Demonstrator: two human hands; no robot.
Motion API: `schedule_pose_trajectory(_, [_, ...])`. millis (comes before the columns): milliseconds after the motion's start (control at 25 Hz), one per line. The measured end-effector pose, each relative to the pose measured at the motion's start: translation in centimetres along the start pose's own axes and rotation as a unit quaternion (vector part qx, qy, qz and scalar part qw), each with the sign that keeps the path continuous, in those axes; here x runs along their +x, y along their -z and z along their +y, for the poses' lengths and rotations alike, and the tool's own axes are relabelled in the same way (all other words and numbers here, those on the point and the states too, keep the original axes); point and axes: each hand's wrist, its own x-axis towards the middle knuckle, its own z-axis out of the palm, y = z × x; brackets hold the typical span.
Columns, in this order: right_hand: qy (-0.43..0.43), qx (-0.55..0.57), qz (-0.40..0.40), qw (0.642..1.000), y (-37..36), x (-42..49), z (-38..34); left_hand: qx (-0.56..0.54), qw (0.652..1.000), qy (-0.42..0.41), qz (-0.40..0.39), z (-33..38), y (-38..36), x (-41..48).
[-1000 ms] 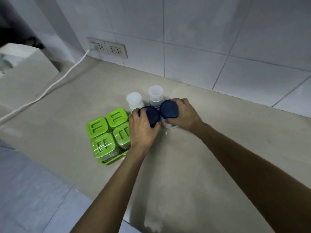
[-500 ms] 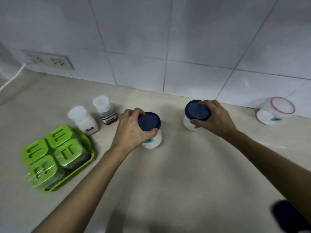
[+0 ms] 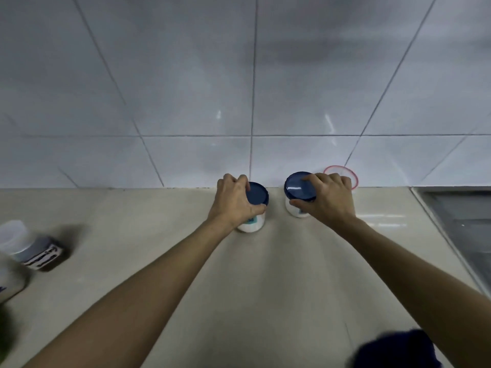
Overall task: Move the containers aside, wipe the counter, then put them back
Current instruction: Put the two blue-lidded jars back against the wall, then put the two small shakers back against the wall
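Note:
Two white jars with dark blue lids stand on the beige counter (image 3: 265,288) close to the tiled wall. My left hand (image 3: 233,201) grips the left blue-lidded jar (image 3: 256,208) from above and the side. My right hand (image 3: 325,200) grips the right blue-lidded jar (image 3: 297,192) the same way. Behind my right hand a red-rimmed container (image 3: 342,172) stands against the wall, mostly hidden. At the far left edge a small jar with a clear cap (image 3: 29,248) and dark contents is blurred.
A steel sink (image 3: 462,224) lies at the right end of the counter. A dark blue cloth-like shape (image 3: 396,349) sits at the bottom right, blurred. A second white-capped jar (image 3: 8,285) and a green blur (image 3: 4,333) show at the left edge.
Both hands have carried the two blue-lidded jars to the right along the counter, up to the red-rimmed container by the wall. The view has swung right; the green tray has nearly left the frame.

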Motion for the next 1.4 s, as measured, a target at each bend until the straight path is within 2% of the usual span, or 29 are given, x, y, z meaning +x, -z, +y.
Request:
schedule_pose_trajectory(200, [0.024, -0.018, -0.003, 1.0, -0.4, 1.4, 2.0, 0.0, 1.0, 0.015, 0.018, 2.5, -2.5, 3.3])
schedule_pose_trajectory(320, [0.03, -0.048, -0.033, 0.998, 0.0, 2.3, 2.7, 0.011, 1.0, 0.009, 0.026, 3.4, -3.3, 4.7])
schedule_pose_trajectory(600, [0.012, -0.002, -0.047, 0.999, -1.2, 2.9, 3.6, 0.035, 0.998, 0.006, 0.047, 4.8, -5.2, 6.1])
schedule_pose_trajectory(720, [0.013, -0.021, -0.067, 0.997, -1.1, 2.5, 3.4, 0.027, 0.999, 0.007, 0.045, 4.8, -4.7, 5.6])
schedule_pose_trajectory(840, [0.033, -0.003, -0.016, 0.999, -0.4, 0.3, 2.6, -0.018, 0.997, 0.019, 0.071, 3.1, -3.4, 2.7])
schedule_pose_trajectory(920, [0.046, 0.043, 0.034, 0.997, -0.5, -2.1, 1.3, -0.014, 0.998, 0.027, 0.046, 0.1, -2.3, -0.5])
schedule_pose_trajectory(1000, [0.07, 0.061, 0.011, 0.996, -0.4, -4.7, -0.8, 0.002, 0.999, 0.034, 0.006, -3.4, -1.1, -4.2])
schedule_pose_trajectory(1080, [0.137, 0.064, -0.022, 0.988, -0.5, -6.5, -5.9, 0.017, 0.999, 0.049, -0.002, -8.4, 1.8, -8.7])
schedule_pose_trajectory(1160, [0.167, 0.065, -0.043, 0.983, -0.5, -7.4, -8.1, 0.038, 0.999, 0.037, -0.005, -10.3, 3.2, -11.0])
schedule_pose_trajectory(1280, [0.227, 0.104, -0.085, 0.965, -0.5, -6.9, -17.0, 0.108, 0.992, 0.03, 0.061, -16.1, 9.5, -14.8])
schedule_pose_trajectory(1400, [0.266, 0.133, -0.111, 0.948, 0.0, -5.0, -26.8, 0.156, 0.972, 0.013, 0.176, -21.1, 16.3, -16.7])
